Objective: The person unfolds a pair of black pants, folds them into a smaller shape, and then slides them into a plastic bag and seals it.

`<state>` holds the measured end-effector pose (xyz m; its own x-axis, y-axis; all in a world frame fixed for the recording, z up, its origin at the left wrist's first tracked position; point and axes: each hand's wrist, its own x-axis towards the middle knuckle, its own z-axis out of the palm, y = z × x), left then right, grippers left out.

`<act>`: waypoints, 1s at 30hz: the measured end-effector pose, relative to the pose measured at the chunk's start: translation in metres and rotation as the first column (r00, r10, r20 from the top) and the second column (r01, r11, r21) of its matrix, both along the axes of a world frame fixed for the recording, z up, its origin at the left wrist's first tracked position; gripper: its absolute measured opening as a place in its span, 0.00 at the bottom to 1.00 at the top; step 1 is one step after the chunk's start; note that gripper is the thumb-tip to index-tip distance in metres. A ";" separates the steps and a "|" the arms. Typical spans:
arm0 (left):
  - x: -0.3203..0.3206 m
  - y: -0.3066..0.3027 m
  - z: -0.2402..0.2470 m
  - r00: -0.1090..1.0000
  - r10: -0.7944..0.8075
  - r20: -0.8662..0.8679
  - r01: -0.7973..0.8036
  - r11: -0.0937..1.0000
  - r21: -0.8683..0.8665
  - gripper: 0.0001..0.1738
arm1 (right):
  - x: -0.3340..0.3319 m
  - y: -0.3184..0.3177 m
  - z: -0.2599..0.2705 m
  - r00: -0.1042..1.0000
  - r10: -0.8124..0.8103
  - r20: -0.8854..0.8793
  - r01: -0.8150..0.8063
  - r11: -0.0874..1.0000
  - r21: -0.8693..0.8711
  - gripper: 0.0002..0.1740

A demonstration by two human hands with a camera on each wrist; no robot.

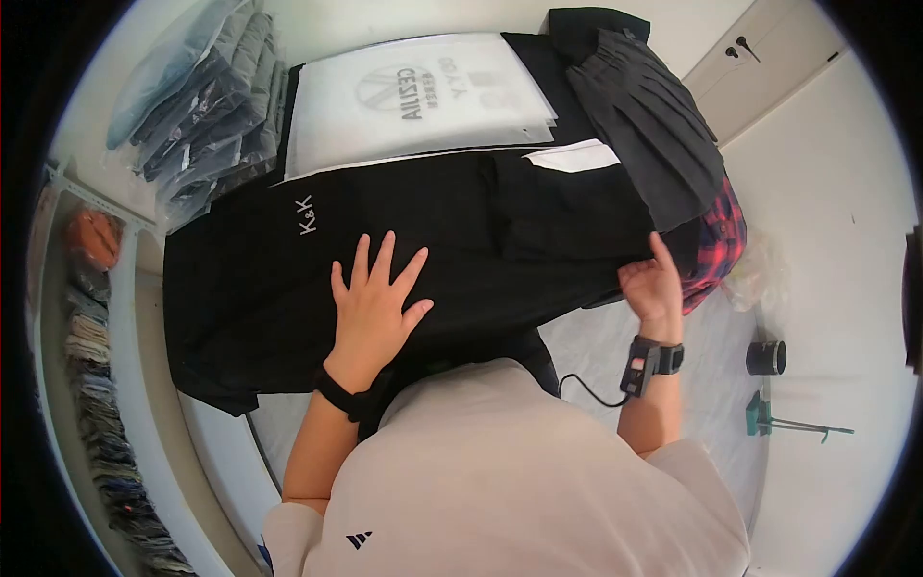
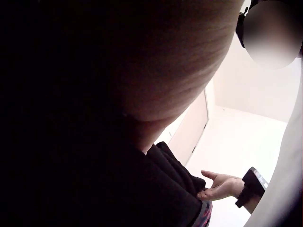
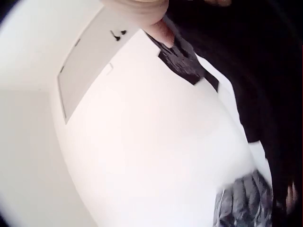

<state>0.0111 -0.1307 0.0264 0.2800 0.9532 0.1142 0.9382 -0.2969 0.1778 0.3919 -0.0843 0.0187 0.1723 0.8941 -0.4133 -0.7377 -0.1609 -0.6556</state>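
Note:
A black garment (image 1: 423, 226) with white "K&K" lettering lies spread in front of me, a folded-over part (image 1: 567, 212) at its right. My left hand (image 1: 370, 308) rests palm down on its middle, fingers spread. At the garment's right edge is my right hand (image 1: 656, 284), palm turned up and thumb held away from the fingers. In the left wrist view, the right hand's fingertips (image 2: 202, 195) are right at the edge of the black cloth, with nothing pinched between thumb and fingers. The left wrist view is mostly dark, blocked by the left hand.
Behind the garment lie printed clear plastic bags (image 1: 413, 91). A grey pleated skirt (image 1: 649, 115) and red plaid cloth (image 1: 721, 240) hang over the right end. Bagged grey clothes (image 1: 212, 106) are stacked at the back left. A shelf (image 1: 144, 385) of folded clothes stands left.

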 end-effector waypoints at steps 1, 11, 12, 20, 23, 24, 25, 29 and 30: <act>0.000 0.000 -0.001 1.000 0.000 -0.003 0.000 1.000 0.006 0.34 | -0.023 -0.003 0.006 0.999 -0.046 0.028 0.047 0.998 -0.035 0.21; 0.000 -0.001 -0.001 1.000 -0.001 -0.009 0.001 1.000 0.026 0.34 | -0.077 0.013 -0.002 0.998 -0.036 -0.044 0.035 0.999 -0.021 0.13; -0.001 -0.001 -0.003 1.000 0.000 -0.011 0.001 0.999 0.038 0.34 | -0.076 0.010 -0.003 0.992 -0.067 0.109 0.070 0.997 -0.020 0.12; -0.003 -0.002 -0.007 0.999 -0.006 0.036 0.003 0.998 0.067 0.34 | -0.078 0.024 -0.013 0.987 0.029 -0.159 -0.003 0.987 0.161 0.14; -0.003 -0.002 -0.008 0.998 -0.007 0.056 0.003 0.998 0.064 0.34 | -0.095 0.022 0.010 0.999 0.034 -0.008 -0.032 0.981 0.193 0.16; -0.003 -0.002 -0.007 0.998 -0.010 0.054 0.006 0.997 0.072 0.34 | -0.110 0.017 0.024 0.970 -0.063 0.236 -0.002 0.964 0.264 0.18; -0.004 -0.002 -0.009 0.999 -0.002 0.053 -0.002 0.998 0.070 0.34 | -0.125 0.013 0.035 0.872 -0.175 0.456 0.009 0.939 0.343 0.20; -0.003 -0.002 -0.010 0.996 -0.007 0.089 -0.004 0.993 0.116 0.33 | -0.176 0.003 0.060 0.363 -0.009 0.932 -0.440 0.880 0.180 0.25; -0.003 -0.003 -0.010 0.995 -0.003 0.101 -0.013 0.988 0.156 0.33 | -0.192 0.001 0.064 0.148 -0.088 0.985 -0.558 0.815 0.157 0.27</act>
<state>0.0078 -0.1338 0.0166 0.2550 0.9227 0.2891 0.9192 -0.3241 0.2237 0.1997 -0.0832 0.0823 -0.1363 0.9501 0.2806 0.5157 0.3099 -0.7988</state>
